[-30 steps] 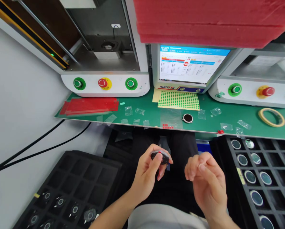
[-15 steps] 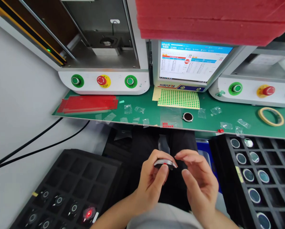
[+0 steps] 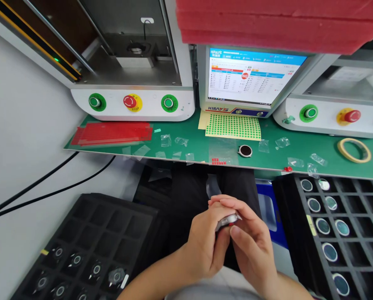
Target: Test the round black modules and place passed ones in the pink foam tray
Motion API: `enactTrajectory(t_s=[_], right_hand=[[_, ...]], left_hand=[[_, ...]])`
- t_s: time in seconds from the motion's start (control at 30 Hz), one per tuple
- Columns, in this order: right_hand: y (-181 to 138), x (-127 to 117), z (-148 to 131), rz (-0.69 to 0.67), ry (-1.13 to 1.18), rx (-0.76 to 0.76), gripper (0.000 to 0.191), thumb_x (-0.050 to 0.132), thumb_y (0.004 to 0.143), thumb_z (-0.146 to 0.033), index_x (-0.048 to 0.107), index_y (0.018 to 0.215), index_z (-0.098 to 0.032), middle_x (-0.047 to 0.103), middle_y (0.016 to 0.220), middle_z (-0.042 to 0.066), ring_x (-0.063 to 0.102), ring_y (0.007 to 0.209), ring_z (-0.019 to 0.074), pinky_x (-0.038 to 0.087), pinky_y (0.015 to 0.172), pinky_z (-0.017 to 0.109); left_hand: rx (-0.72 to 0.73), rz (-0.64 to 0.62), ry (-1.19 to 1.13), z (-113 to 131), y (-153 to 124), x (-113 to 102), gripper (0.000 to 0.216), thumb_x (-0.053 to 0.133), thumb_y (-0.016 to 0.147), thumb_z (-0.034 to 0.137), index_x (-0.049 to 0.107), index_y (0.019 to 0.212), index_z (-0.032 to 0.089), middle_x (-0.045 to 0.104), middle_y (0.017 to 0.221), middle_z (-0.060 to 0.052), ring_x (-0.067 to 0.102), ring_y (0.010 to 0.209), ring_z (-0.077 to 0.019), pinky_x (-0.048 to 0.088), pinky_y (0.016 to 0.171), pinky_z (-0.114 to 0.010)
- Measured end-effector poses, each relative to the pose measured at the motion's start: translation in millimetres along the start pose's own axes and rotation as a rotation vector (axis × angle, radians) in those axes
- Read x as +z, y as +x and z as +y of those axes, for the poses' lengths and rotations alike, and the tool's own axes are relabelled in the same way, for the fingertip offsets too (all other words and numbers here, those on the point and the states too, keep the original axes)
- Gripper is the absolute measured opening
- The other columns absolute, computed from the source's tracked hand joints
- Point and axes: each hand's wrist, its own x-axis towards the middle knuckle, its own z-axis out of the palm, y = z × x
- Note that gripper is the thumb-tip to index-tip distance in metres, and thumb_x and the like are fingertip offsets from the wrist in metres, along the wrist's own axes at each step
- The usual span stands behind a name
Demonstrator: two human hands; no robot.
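Observation:
Above my lap, a silver watch case is held edge-on, with a small red patch on its side. My left hand is wrapped round it, fingers behind and thumb below. My right hand closes on the case from the other side, its fingers over the top and its thumb by the red patch. Parts of the case are hidden by both hands. Another watch case, with a dark round face, lies on the green bench beside a clear sheet with small red stickers.
A black tray with watch parts stands at left; another black tray with round watch cases is at right. Red strips, a green-dot sticker sheet, film scraps and a tape roll lie on the bench. A monitor shows "NG".
My right hand has moved left from beside the watch case and closed on it. The case has shifted slightly right and tilted. A red glow in the left tray has gone out.

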Motion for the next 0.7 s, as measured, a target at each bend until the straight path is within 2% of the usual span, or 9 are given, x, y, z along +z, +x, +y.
enactTrajectory(t_s=[0.17, 0.33, 0.43, 0.53, 0.63, 0.7], right_hand=[[2.0, 2.5, -3.9, 0.014, 0.051, 0.034, 0.024, 0.064, 0.089, -0.031, 0.07, 0.112, -0.028, 0.068, 0.114, 0.002, 0.064, 0.11, 0.0149, 0.05, 0.097, 0.02], [-1.1, 8.6, -6.0, 0.115, 0.083, 0.032, 0.021, 0.068, 0.085, -0.033, 0.074, 0.105, -0.029, 0.069, 0.106, 0.0, 0.065, 0.106, 0.0127, 0.052, 0.091, 0.014], [-2.9, 10.7, -2.9, 0.153, 0.096, 0.013, 0.02, 0.069, 0.084, -0.034, 0.074, 0.104, -0.03, 0.068, 0.105, 0.001, 0.065, 0.108, 0.0146, 0.053, 0.091, 0.017], [-3.1, 10.2, 1.6, 0.182, 0.097, -0.018, 0.02, 0.068, 0.085, -0.034, 0.074, 0.103, -0.03, 0.068, 0.104, 0.002, 0.066, 0.108, 0.0171, 0.054, 0.094, 0.022], [-3.4, 7.2, 1.4, 0.142, 0.053, -0.025, 0.019, 0.064, 0.088, -0.033, 0.072, 0.105, -0.03, 0.068, 0.105, 0.002, 0.065, 0.109, 0.0168, 0.053, 0.095, 0.023], [-4.2, 3.8, -2.0, 0.059, -0.044, -0.059, 0.023, 0.062, 0.09, -0.031, 0.067, 0.112, -0.031, 0.066, 0.11, 0.003, 0.064, 0.11, 0.0163, 0.052, 0.096, 0.024]], left_hand=[[0.135, 0.001, 0.201, -3.0, 1.0, -0.2, 0.029, 0.04, 0.095, 0.018, 0.051, 0.121, 0.009, 0.069, 0.102, -0.014, 0.069, 0.098, -0.0183, 0.056, 0.086, -0.025], [0.237, 0.015, 0.261, -4.0, 1.3, 3.7, 0.03, 0.037, 0.096, 0.019, 0.053, 0.117, 0.005, 0.07, 0.102, -0.017, 0.068, 0.103, -0.0198, 0.056, 0.09, -0.028], [0.275, 0.037, 0.281, -6.3, 1.3, 7.0, 0.031, 0.037, 0.097, 0.018, 0.054, 0.118, 0.003, 0.069, 0.104, -0.018, 0.064, 0.111, -0.0209, 0.054, 0.094, -0.028], [0.305, 0.043, 0.293, -9.0, 1.6, 7.6, 0.032, 0.037, 0.095, 0.016, 0.054, 0.119, 0.002, 0.069, 0.101, -0.018, 0.064, 0.11, -0.0217, 0.054, 0.094, -0.029], [0.259, 0.019, 0.2, -5.9, 1.8, 3.9, 0.031, 0.04, 0.095, 0.016, 0.054, 0.12, 0.005, 0.068, 0.103, -0.017, 0.065, 0.107, -0.0231, 0.055, 0.091, -0.031], [0.057, 0.001, -0.044, 0.4, 2.8, 0.0, 0.026, 0.041, 0.096, 0.018, 0.056, 0.117, 0.013, 0.068, 0.101, -0.012, 0.067, 0.094, -0.0192, 0.056, 0.082, -0.028]])
